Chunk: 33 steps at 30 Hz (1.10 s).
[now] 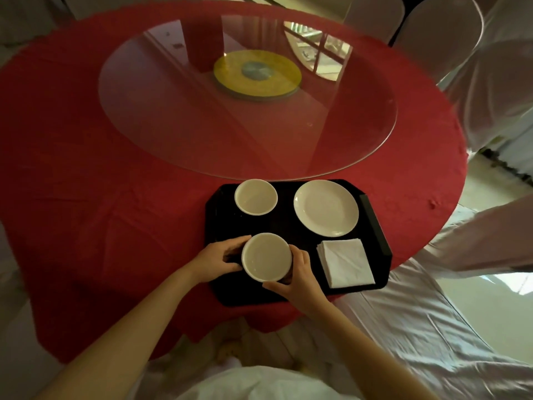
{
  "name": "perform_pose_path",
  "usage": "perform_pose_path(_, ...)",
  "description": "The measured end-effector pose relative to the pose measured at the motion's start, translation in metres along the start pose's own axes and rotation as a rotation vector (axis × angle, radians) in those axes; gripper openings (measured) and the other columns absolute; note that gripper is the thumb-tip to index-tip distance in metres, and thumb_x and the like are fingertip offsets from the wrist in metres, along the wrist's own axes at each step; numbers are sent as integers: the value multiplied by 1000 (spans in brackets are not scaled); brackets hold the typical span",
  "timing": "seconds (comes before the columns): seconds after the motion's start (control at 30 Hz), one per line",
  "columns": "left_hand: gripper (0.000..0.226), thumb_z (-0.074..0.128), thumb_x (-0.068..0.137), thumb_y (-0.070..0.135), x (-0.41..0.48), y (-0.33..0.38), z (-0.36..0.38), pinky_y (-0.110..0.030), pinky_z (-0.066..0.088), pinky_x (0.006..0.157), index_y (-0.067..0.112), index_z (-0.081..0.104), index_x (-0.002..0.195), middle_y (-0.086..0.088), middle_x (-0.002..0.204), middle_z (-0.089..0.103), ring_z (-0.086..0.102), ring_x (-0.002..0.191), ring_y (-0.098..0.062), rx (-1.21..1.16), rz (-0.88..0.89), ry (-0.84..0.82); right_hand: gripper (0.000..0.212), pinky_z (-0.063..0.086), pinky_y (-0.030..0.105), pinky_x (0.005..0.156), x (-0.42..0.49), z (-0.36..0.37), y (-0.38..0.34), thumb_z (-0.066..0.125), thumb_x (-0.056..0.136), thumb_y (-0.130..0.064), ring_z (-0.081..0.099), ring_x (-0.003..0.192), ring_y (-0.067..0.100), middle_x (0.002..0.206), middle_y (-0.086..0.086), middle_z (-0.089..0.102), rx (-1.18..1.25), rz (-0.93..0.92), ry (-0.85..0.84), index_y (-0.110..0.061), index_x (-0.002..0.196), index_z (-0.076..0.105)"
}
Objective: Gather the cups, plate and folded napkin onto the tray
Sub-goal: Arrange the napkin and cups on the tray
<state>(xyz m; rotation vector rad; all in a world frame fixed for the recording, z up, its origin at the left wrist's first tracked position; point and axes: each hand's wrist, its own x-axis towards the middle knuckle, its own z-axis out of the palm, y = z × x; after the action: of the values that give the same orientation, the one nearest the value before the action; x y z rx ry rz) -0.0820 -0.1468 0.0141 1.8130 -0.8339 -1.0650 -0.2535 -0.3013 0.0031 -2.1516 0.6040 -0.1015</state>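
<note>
On the near edge of the round table w/ the red cloth (86, 197) sits 1 black tray (291, 226), and everything's on it already. Count: 2 white cups, 1 white plate, 1 folded napkin.

Far cup (255, 196) is at the tray's back left, upright, looks empty, nobody touching it. Plate (326, 207) is back right, flat, also empty, clear gap btwn it and the far cup. Napkin (345, 262) is front right, white, folded into a square stack, just in front of the plate but not touching it afaict.

Near cup (266, 257) is front left, and both hands are on it. Left hand (222, 259) wraps the cup's left side, fingers curled round the wall, thumb toward the far side of the rim. Right hand (297, 277) cups the right/near side, fingers bent around it, partly closed. So 2 hands, 1 cup, gripped from opposite sides. Can't tell if the cup base is resting on the tray or lifted a bit, the rim hides it.

Further back there's 1 big glass turntable (161, 116) w/ a yellow hub (257, 74) in the middle. Chairs in white covers (490, 67) around the right side.
</note>
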Motion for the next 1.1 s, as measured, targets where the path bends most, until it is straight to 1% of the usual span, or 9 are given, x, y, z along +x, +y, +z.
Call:
perform_pose_path(0.1, 75, 66, 80, -1, -1, 1, -3, -30, 38, 110, 18, 29, 142, 1, 144, 42, 41, 132, -11, 16, -18, -29, 93, 40, 20, 92, 0, -2, -2, 73, 68, -50, 40, 111, 7, 129, -3, 28, -11, 7, -23, -19, 140, 22)
perform_pose_path(0.2, 84, 65, 81, 3, -5, 2, -21, -5, 37, 97, 26, 17, 145, 12, 140, 34, 33, 132, -3, 53, -44, -107, 80, 43, 28, 93, 10, -16, -6, 50, 81, -59, 44, 116, 11, 138, 1, 33, -19, 54, -22, -18, 143, 22)
perform_pose_path(0.3, 78, 63, 83, 2, -6, 4, -48, -7, 39, 95, 24, 20, 145, 5, 146, 34, 34, 133, -4, 28, -12, 47, 59, 37, 25, 91, 43, -47, -14, 41, 91, -48, 47, 116, 13, 137, 8, 45, -8, 74, 53, -15, 139, 33)
perform_pose_path(0.4, 66, 59, 83, -5, 6, 8, -71, -29, 38, 106, 11, 32, 141, -13, 145, 40, 40, 133, -20, 19, -2, 333, 52, 46, 32, 86, 81, -70, -24, 47, 92, -41, 57, 103, 18, 134, 10, 51, -117, 62, 43, -14, 136, 38)
perform_pose_path(0.47, 61, 60, 81, -5, 20, 12, -78, -39, 40, 107, 9, 39, 137, -19, 141, 45, 47, 128, -27, 48, -29, 436, 60, 47, 34, 88, 102, -72, -30, 54, 89, -38, 57, 110, 23, 139, 11, 47, -182, 65, -32, -13, 139, 33)
perform_pose_path(0.67, 61, 66, 77, 3, 50, 18, -56, -40, 48, 99, 11, 45, 134, -19, 135, 53, 59, 114, -30, 200, -139, 442, 101, 30, 44, 112, 146, -52, -39, 76, 74, -17, 26, 139, 27, 154, 9, 21, -72, 156, -299, -10, 147, 7)
perform_pose_path(0.8, 65, 62, 79, 3, 60, 16, -42, -40, 44, 105, 15, 40, 138, -12, 140, 49, 50, 125, -26, 201, -123, 438, 84, 38, 37, 103, 154, -36, -40, 79, 68, -10, 42, 126, 24, 133, 8, 45, 40, 89, -249, -15, 136, 30)
perform_pose_path(0.97, 57, 53, 79, -1, 72, 21, -45, -22, 43, 85, 22, 50, 131, -7, 123, 64, 59, 113, -23, 235, -55, 498, 82, 41, 38, 101, 154, -26, -36, 81, 64, -16, 44, 121, 22, 130, 7, 47, 46, 56, -118, -17, 131, 35)
perform_pose_path(1.1, 60, 49, 78, -8, 81, 24, -51, -20, 41, 88, 22, 50, 130, -7, 127, 62, 56, 117, -22, 235, -36, 473, 83, 41, 40, 101, 153, -23, -34, 82, 62, -22, 44, 117, 22, 127, 8, 47, 15, 60, -72, -19, 130, 36)
